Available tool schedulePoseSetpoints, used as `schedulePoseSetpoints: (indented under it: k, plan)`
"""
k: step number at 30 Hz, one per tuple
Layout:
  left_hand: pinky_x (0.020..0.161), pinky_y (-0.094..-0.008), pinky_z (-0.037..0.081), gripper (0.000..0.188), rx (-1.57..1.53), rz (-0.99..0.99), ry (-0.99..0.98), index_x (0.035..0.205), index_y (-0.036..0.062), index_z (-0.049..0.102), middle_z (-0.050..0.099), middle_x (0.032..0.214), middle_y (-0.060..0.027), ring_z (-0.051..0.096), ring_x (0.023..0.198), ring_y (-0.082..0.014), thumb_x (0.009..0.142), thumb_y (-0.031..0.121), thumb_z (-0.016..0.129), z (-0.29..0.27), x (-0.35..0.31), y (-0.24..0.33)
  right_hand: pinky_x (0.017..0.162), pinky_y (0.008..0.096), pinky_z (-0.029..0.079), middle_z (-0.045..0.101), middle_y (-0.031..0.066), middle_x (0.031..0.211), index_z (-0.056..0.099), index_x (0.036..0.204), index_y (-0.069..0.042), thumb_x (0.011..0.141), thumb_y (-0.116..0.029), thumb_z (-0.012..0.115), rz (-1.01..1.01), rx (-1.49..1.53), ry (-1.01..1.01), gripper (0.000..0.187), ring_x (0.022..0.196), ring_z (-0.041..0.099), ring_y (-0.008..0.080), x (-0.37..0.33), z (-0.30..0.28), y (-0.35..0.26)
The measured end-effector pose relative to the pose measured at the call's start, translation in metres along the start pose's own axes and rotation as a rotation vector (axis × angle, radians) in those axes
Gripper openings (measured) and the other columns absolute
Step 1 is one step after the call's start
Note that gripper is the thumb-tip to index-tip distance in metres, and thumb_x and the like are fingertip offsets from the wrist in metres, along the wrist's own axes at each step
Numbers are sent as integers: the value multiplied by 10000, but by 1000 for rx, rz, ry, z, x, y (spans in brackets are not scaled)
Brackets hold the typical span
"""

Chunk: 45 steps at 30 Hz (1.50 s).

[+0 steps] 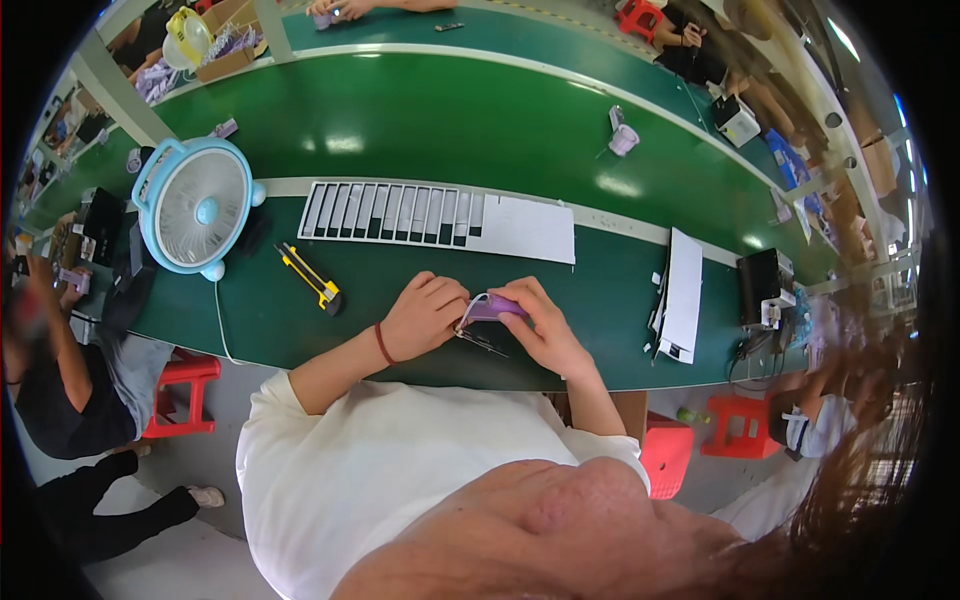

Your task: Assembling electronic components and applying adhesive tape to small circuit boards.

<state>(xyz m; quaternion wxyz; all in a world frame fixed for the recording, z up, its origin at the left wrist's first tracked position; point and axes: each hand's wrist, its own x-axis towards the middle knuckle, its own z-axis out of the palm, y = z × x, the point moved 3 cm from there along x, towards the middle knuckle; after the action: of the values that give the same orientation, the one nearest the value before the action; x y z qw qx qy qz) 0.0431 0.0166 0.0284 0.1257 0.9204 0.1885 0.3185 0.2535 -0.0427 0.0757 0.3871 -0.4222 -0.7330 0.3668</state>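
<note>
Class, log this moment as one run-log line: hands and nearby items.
left hand: at purple part's left end, grip unclear | right hand: holding purple part | utility knife: left of hands | fan: farther left

A pale-blue fan [206, 210] (round-faced) stands left; below, a red stool [194, 373].

1. A dark green workbench [615, 310] carries everything, with a pale rail along its far edge.
2. At its left stands a light-blue fan [208, 210], its white cord [219, 320] dropping over the front edge.
3. Just right of the fan, a yellow-and-black utility knife [312, 281] lies at a slant.
4. Near the rail lies a white slotted tray [340, 239], with a plain white panel [530, 230] at its right end.
5. Farther right lie stacked white sheets [682, 295], small pale scraps beside them.
6. Near the right end sits a black box [765, 285].
</note>
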Motion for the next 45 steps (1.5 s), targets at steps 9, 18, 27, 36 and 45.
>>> schedulePoseSetpoints:
  k: [9, 18, 27, 36, 45]
  plan:
    - [945, -410, 436, 249, -20, 76, 43, 962, 121, 619, 683, 1157, -6, 646, 1094, -207, 771, 80, 773, 4, 0, 0, 809, 412, 548, 643, 109, 1105, 689, 1167, -51, 852, -30, 764, -39, -514, 35, 325, 946, 648, 321, 4, 14, 14]
    - [963, -395, 467, 273, -10, -71, 47, 1033, 117, 659, 672, 1076, -32, 640, 1086, -221, 781, 91, 761, 4, 4, 9, 783, 395, 558, 660, 88, 1004, 731, 1015, -61, 791, -24, 801, -165, -567, 117, 238, 921, 649, 291, -6, 13, 26]
    - [950, -396, 460, 297, 137, 15, -200, 1077, 91, 668, 633, 1054, -57, 584, 1104, -239, 802, 174, 742, 3, 11, 7, 787, 403, 546, 684, 105, 1018, 740, 1049, -40, 814, -8, 778, -211, -662, 53, 240, 894, 656, 303, 8, 1, 17]
    - [1007, -499, 466, 286, -383, -80, -155, 1140, 63, 689, 675, 1195, -100, 596, 1222, -325, 981, 301, 702, -35, 44, -32, 763, 426, 573, 692, 125, 956, 724, 985, -36, 896, -15, 698, -116, -510, 148, 95, 900, 698, 354, 80, -36, 66]
    - [1086, -438, 445, 430, -200, -285, -391, 1256, 14, 681, 654, 1307, -138, 588, 1241, -330, 1055, 382, 589, -3, 37, -72, 768, 452, 564, 677, 115, 923, 715, 954, -54, 904, -64, 696, -154, -562, -32, 54, 882, 687, 352, 110, -10, 85]
